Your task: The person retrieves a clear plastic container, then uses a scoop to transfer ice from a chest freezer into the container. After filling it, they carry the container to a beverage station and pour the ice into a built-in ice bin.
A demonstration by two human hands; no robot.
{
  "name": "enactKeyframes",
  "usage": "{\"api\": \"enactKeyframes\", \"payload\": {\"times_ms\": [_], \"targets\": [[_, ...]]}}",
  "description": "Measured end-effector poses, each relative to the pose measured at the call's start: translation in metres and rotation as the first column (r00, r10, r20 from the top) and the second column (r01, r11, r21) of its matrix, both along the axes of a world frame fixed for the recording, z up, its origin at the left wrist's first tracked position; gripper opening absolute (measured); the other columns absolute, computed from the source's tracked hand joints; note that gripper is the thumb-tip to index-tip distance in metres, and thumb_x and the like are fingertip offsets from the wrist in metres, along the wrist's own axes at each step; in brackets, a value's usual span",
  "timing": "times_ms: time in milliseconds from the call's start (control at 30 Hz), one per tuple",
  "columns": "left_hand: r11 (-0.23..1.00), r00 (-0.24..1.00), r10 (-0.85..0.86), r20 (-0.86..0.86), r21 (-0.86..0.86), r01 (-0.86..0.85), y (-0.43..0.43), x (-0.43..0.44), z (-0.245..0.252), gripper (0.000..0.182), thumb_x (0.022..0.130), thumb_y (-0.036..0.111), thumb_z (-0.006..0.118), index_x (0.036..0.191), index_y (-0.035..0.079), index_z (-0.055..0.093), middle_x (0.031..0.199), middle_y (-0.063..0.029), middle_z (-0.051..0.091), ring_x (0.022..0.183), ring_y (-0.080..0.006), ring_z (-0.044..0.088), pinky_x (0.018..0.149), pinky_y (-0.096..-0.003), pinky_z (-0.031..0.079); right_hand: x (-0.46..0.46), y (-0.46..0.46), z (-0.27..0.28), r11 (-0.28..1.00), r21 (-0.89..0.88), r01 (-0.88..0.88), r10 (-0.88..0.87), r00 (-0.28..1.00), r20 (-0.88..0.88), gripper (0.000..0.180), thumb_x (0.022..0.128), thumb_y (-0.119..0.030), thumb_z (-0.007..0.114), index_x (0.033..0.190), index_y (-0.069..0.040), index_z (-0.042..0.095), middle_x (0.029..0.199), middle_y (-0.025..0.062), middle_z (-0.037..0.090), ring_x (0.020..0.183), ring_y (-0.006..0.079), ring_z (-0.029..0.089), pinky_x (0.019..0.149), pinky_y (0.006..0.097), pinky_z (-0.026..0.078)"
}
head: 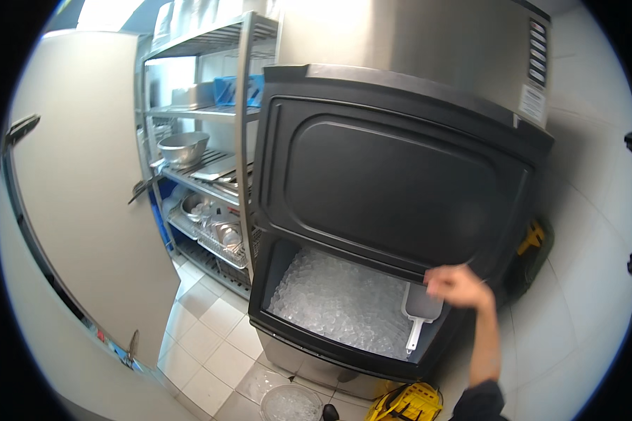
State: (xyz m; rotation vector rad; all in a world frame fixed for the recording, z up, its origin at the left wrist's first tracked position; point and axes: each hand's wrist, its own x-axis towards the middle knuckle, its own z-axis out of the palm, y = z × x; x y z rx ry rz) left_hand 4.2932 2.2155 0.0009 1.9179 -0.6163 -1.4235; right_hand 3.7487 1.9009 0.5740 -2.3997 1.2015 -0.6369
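Note:
My right hand [458, 287] is in front of the lower right part of the raised black lid [395, 179] of an ice machine. Its fingers are loosely bent and blurred, and I see nothing held in them. Contact with the lid cannot be told. Under the lid, the bin is filled with ice cubes [337, 300]. A white ice scoop [416, 318] rests at the right side of the ice, handle towards me, its blade partly hidden by my hand. My left hand is out of view.
A round container of ice [290, 404] stands on the tiled floor beside a yellow plastic object [408, 402]. A metal shelf rack [245, 147] on the left bears a metal bowl [183, 149] and baskets. A pale door panel [84, 184] stands further left, a tiled wall [574, 252] on the right.

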Motion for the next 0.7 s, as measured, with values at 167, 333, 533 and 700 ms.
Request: {"api": "enactKeyframes", "payload": {"times_ms": [167, 333, 533, 700], "targets": [[0.986, 0.995, -0.084, 0.056, -0.139, 0.091, -0.066, 0.010, 0.076, 0.046, 0.090, 0.040, 0.061, 0.121, 0.008, 0.052, 0.098, -0.0148, 0.064, 0.079, -0.0251, 0.063, 0.070, -0.0476, 0.050, 0.007, -0.028, 0.244, 0.307, -0.919, 0.246, -0.124, 0.968, 0.218, 0.035, 0.082, -0.020, 0.072, 0.110, 0.001, 0.064, 0.114, 0.0161, 0.063, 0.109, 0.0306, 0.060, 0.095, 0.0373, 0.048], [0.961, 0.981, -0.171, 0.096, -0.205, 0.187, -0.105, 0.007, 0.124, 0.041, 0.090, 0.039, 0.059, 0.117, 0.008, 0.054, 0.095, -0.0149, 0.065, 0.078, -0.0255, 0.063, 0.070, -0.0473, 0.050, -0.077, -0.062, 0.323, 0.038, -0.662, 0.749, -0.601, 0.546, 0.584, 0.046, 0.085, -0.046, 0.063, 0.086, 0.000, 0.067, 0.094, 0.0194, 0.068, 0.092, 0.0367, 0.065, 0.080, 0.0460, 0.052], [0.948, 0.966, -0.236, 0.108, -0.192, 0.253, -0.117, 0.003, 0.136, 0.037, 0.090, 0.037, 0.058, 0.112, 0.008, 0.056, 0.093, -0.0150, 0.065, 0.076, -0.0260, 0.063, 0.069, -0.0471, 0.050, -0.129, -0.086, 0.308, 0.067, -0.541, 0.839, -0.686, 0.432, 0.585, 0.041, 0.089, -0.042, 0.057, 0.086, -0.003, 0.069, 0.096, 0.0198, 0.069, 0.096, 0.0371, 0.066, 0.083, 0.0487, 0.052], [0.936, 0.951, -0.287, 0.118, -0.177, 0.305, -0.123, 0.004, 0.142, 0.033, 0.091, 0.036, 0.056, 0.107, 0.008, 0.058, 0.091, -0.0151, 0.066, 0.075, -0.0264, 0.063, 0.068, -0.0469, 0.051, -0.124, -0.078, 0.313, 0.008, -0.447, 0.894, -0.738, 0.307, 0.600, 0.044, 0.092, -0.042, 0.046, 0.095, -0.004, 0.068, 0.100, 0.0208, 0.069, 0.102, 0.0401, 0.064, 0.086, 0.0511, 0.051]]}}
